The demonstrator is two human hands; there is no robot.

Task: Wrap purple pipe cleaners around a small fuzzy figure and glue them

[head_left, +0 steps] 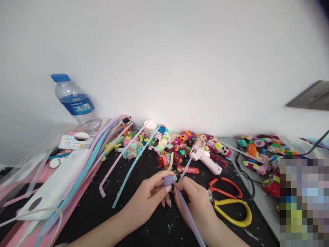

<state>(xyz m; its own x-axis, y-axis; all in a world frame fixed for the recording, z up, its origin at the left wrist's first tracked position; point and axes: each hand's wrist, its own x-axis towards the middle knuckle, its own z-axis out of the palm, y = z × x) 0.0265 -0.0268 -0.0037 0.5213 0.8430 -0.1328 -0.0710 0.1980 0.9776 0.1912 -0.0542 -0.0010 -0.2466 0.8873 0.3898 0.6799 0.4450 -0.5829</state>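
Note:
My left hand [151, 195] pinches a small purple coil of pipe cleaner [169, 179] between thumb and fingers, low in the middle of the black mat [144, 226]. Beside it, my right hand [195, 199] grips the long lilac pipe cleaner strand [189, 214] that runs from the coil down toward me. The two hands touch at the coil. Just beyond them lie a pink glue gun [204, 156] and red-and-yellow scissors [230, 200].
A water bottle [75, 103] stands at the back left against the white wall. Pastel pipe cleaners [102, 151] fan across the left over a white packet [55, 185]. Several small colourful figures [164, 145] crowd the back; more [259, 151] lie right, by a black cable [246, 178].

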